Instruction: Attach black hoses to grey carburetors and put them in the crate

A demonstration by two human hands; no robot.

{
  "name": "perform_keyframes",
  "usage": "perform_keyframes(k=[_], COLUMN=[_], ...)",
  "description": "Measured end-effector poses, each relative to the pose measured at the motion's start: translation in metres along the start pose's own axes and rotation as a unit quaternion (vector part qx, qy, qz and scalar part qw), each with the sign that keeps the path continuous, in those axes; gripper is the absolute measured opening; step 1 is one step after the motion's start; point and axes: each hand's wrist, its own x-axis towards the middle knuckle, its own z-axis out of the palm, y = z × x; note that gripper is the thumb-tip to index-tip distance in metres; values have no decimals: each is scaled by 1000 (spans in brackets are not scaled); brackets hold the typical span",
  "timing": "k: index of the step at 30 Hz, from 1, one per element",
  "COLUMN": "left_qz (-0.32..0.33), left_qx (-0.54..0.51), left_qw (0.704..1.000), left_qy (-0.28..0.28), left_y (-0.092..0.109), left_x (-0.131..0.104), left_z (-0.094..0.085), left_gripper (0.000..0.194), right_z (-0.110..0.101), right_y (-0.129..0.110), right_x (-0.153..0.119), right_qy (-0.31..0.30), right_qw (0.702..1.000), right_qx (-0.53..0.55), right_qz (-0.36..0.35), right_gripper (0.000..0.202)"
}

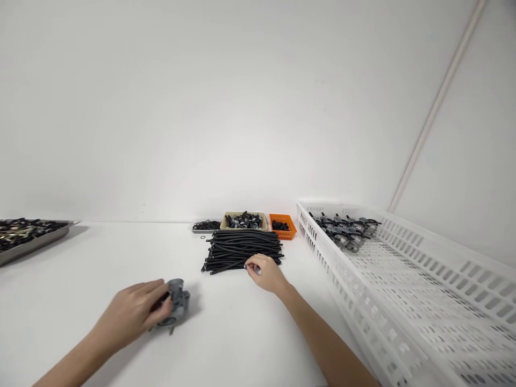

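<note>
My left hand (143, 303) is closed around a grey metal carburetor (177, 301), held low over the white table and slightly blurred. My fingers hide its left side. At the front right edge of a pile of black rubber hoses (237, 247), the fingers of my right hand (265, 273) are pinched together. Something small and dark with a pale spot shows at those fingertips; whether it is a hose end or a separate small part, I cannot tell.
Behind the hoses stand a tray of black rings (194, 231), a cream basket (264, 219) of mixed parts and an orange basket (293, 228) of black pieces. A white crate (334, 274) on the right holds several carburetors (346, 231). A metal tray (40, 243) sits far left.
</note>
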Motion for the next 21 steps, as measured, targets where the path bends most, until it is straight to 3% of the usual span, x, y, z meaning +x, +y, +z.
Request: perform_keyframes(k=[4,7,10,14,19,21], left_qz=[119,135,156,163,183,175], left_qx=[-19,-67,-132,-214,-268,-291], left_qw=[991,987,978,963,943,938], left_qy=[-49,-49,-38,-17,67,73], left_y=[67,108,134,141,131,129], left_x=[29,53,75,86,72,68], left_z=[10,24,40,60,71,71], left_gripper=[24,23,23,26,16,30], right_z=[0,0,1,0,-6,-11], right_y=[0,1,3,5,7,7], right_x=[0,1,1,2,4,8], right_qy=[5,10,18,36,103,142], right_qw=[1000,1000,999,997,990,985], right_qx=[-5,-8,-19,-47,-81,-88], right_qz=[-6,-18,-30,-46,-49,-35], right_gripper=[16,15,14,14,15,15])
